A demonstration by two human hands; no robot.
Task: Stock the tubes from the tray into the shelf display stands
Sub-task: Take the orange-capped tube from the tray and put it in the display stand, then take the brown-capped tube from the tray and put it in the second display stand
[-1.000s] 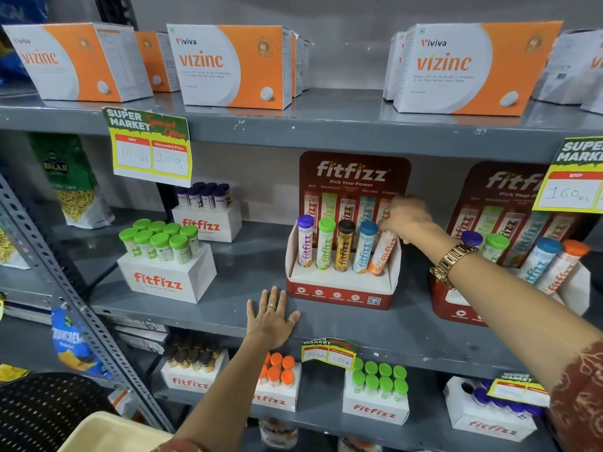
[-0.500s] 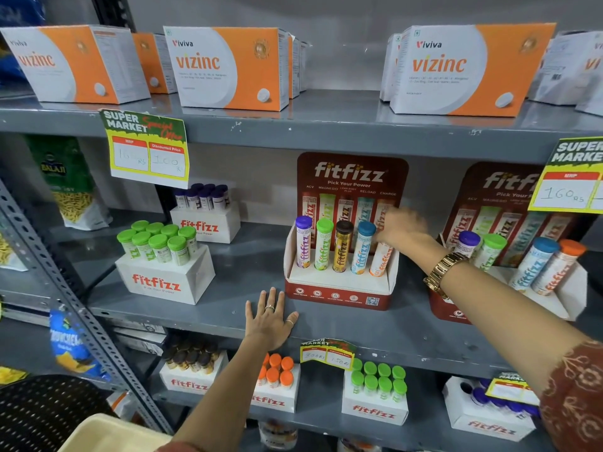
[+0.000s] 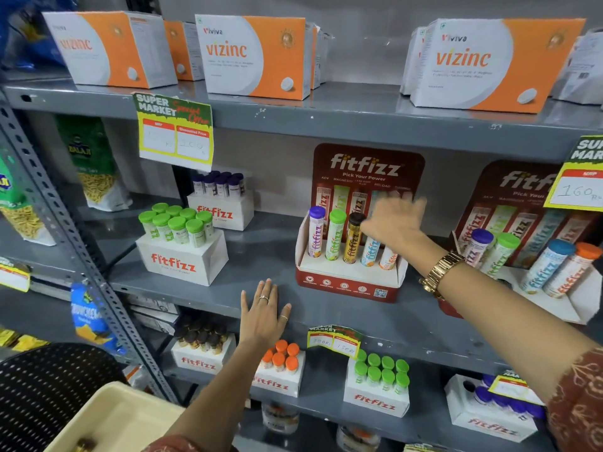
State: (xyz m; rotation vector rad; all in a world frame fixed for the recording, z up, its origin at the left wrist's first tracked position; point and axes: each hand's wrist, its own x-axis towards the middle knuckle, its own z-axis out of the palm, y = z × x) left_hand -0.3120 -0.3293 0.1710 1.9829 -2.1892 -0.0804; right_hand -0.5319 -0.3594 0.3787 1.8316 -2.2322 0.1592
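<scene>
Left hand [image 3: 263, 313] flat, fingers spread, palm down on front edge of grey metal shelf [image 3: 326, 318]. Right hand [image 3: 393, 221] blurred, fingers loose & open, holding nothing, over the blue- and orange-label tubes [image 3: 378, 252] standing in red-and-white cardboard fitfizz display stand [image 3: 346, 282]. Cream plastic tray [image 3: 114, 422] bottom left w/ one dark tube.

The right hand [image 3: 393, 223], blurred, fingers spread, hovers over the tops of the blue and orange tubes in the red display stand [image 3: 349, 282]. The left hand [image 3: 262, 316] lies flat on the grey shelf [image 3: 195, 295]. A cream tray [image 3: 107, 422] sits near left.
</scene>
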